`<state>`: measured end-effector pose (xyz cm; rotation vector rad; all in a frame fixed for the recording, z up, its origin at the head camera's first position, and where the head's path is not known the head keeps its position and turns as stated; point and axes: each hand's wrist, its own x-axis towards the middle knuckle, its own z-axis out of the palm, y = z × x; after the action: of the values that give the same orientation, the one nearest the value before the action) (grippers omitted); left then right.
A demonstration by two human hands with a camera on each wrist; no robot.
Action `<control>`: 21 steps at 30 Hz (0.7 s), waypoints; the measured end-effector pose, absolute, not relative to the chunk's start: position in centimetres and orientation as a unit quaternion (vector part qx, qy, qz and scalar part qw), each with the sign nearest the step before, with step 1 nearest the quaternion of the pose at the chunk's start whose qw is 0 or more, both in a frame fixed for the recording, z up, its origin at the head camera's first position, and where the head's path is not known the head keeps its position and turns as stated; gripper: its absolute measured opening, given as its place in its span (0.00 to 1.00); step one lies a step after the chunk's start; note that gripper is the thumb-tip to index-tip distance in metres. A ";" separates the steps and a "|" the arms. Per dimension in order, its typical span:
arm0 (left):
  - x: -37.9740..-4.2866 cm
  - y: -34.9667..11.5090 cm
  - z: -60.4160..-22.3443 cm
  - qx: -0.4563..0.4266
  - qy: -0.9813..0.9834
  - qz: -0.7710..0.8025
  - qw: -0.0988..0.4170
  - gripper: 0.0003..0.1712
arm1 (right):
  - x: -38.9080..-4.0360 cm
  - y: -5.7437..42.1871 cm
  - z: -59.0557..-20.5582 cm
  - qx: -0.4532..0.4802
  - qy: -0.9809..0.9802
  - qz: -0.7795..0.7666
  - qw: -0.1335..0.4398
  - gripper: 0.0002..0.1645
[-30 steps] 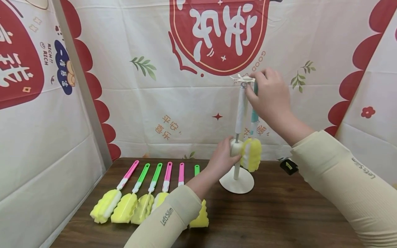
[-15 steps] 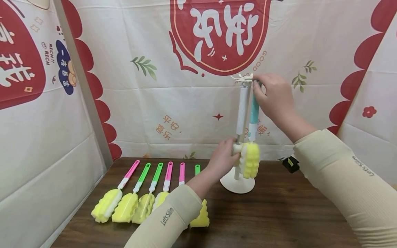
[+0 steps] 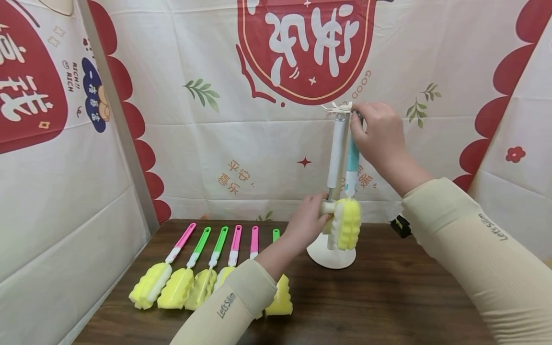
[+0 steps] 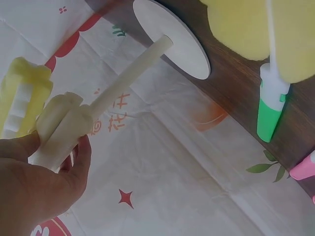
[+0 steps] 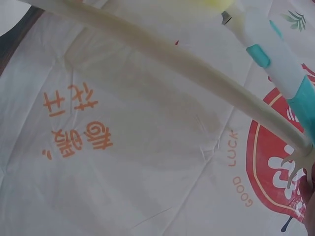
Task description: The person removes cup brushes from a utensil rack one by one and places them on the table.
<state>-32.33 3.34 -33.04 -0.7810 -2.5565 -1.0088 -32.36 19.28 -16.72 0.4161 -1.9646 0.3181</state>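
Observation:
A white stand [image 3: 331,258] has a round base, an upright pole and small hooks on top. My right hand [image 3: 381,132] pinches the top end of a teal-handled sponge brush [image 3: 352,158] beside the hooks. The brush is nearly upright, its yellow and white sponge pointing down. A white-handled sponge brush [image 3: 336,153] hangs at the pole, its top at the hooks. My left hand [image 3: 305,218] holds its cream sponge head [image 4: 61,123] between thumb and fingers. In the right wrist view, the hooks [image 5: 298,160] show but most of the right hand is cut off.
Several sponge brushes [image 3: 148,285] with pink or green handles lie in a row on the dark wooden table [image 3: 379,292], partly behind my left forearm. A small black object [image 3: 401,226] is near the right forearm. Printed cloth [image 3: 207,143] encloses the table's back and sides.
The teal-handled brush has dropped slightly and straightened beside the pole, with my right hand still at its top. My left hand has stayed at the cream sponge.

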 end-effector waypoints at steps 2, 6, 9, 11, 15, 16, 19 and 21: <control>-32.3 3.3 -33.1 -0.271 -0.886 -0.349 0.142 0.26 | -32.3 19.3 -16.8 0.173 -0.822 0.131 0.526 0.19; -32.3 3.3 -33.1 -0.271 -0.885 -0.351 0.141 0.26 | -32.3 19.4 -16.8 0.178 -0.821 0.128 0.527 0.18; -32.4 3.3 -33.1 -0.272 -0.884 -0.352 0.145 0.26 | -32.4 19.4 -16.7 0.183 -0.817 0.125 0.532 0.18; -32.4 3.3 -33.0 -0.271 -0.883 -0.354 0.147 0.26 | -32.5 19.4 -16.6 0.186 -0.815 0.124 0.535 0.19; -32.2 3.3 -32.9 -0.271 -0.881 -0.359 0.148 0.25 | -32.6 19.4 -16.6 0.185 -0.815 0.124 0.534 0.18; -32.2 3.3 -32.9 -0.271 -0.881 -0.360 0.148 0.25 | -32.6 19.4 -16.6 0.185 -0.816 0.124 0.534 0.18; -32.1 3.3 -32.9 -0.271 -0.880 -0.359 0.151 0.25 | -32.5 19.5 -16.6 0.187 -0.814 0.124 0.536 0.18; -32.1 3.2 -32.9 -0.270 -0.880 -0.358 0.156 0.26 | -32.5 19.5 -16.7 0.188 -0.812 0.123 0.539 0.18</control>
<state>-32.07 3.25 -32.87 -0.7742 -2.5213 -1.0240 -32.50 19.52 -16.69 0.4474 -1.9315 0.2934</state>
